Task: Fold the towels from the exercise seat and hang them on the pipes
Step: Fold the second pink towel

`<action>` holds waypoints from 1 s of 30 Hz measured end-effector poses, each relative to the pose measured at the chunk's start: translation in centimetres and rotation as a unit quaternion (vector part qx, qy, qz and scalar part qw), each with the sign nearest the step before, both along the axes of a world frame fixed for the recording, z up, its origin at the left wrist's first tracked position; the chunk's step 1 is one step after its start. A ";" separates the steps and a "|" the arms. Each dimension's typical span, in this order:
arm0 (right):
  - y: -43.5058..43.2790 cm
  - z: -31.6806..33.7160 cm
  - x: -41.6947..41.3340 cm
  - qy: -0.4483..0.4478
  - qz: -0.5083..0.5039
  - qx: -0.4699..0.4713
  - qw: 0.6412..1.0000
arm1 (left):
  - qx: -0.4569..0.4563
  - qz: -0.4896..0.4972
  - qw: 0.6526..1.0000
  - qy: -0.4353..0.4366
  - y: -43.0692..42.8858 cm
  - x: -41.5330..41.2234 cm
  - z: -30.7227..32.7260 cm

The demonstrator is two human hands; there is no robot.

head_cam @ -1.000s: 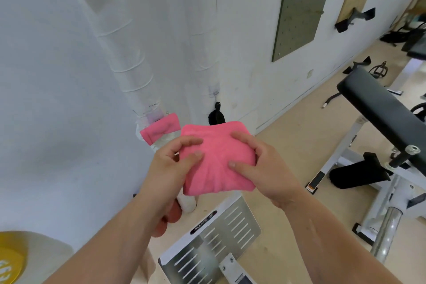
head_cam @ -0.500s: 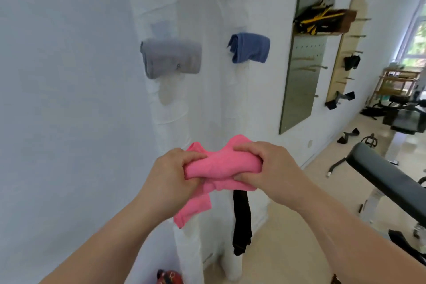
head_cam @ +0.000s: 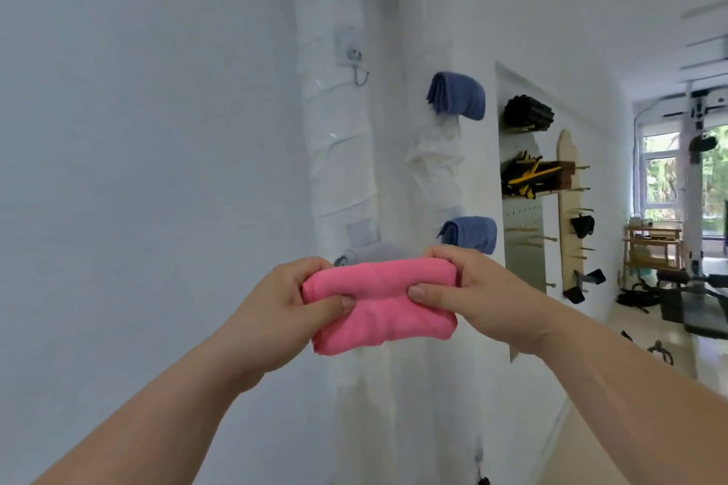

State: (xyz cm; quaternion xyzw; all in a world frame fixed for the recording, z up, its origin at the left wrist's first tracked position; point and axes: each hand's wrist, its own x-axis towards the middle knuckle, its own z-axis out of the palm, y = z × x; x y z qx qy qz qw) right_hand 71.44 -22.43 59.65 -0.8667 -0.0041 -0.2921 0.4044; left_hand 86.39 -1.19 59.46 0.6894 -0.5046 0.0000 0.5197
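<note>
The pink towel [head_cam: 380,305] was a thick folded bundle held level in mid-air between the two hands, in front of the white-wrapped pipes. The left hand [head_cam: 283,311] gripped its left end, thumb pressed on the near face and fingers curled round the back. The right hand [head_cam: 472,291] pinched the right end the same way, thumb in front and fingers curled over the top edge. The lower fold bulged below both thumbs.

Just behind the bundle's top edge a grey towel [head_cam: 366,253] hung on the left pipe [head_cam: 335,138], with a bare metal hook [head_cam: 356,65] well above it. On the right pipe [head_cam: 437,177] hung an upper blue towel [head_cam: 457,95] and a lower blue towel [head_cam: 470,234], the lower one just above the right hand's knuckles.
</note>
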 end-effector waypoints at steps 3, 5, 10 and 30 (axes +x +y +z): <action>0.0 2.4 2.1 -0.050 0.012 0.066 0.996 | -0.066 0.026 0.997 0.005 -0.7 0.9 2.4; 0.0 4.0 3.5 -0.092 0.015 0.081 0.992 | -0.112 0.046 0.993 -0.002 -1.6 1.2 4.0; -1.0 8.7 6.5 -0.220 0.020 0.029 0.975 | -0.187 0.135 0.961 -0.157 -4.7 1.7 8.6; -11.1 27.7 16.2 -0.322 0.106 -0.013 0.941 | -0.192 0.290 0.893 -0.285 -14.2 6.4 26.9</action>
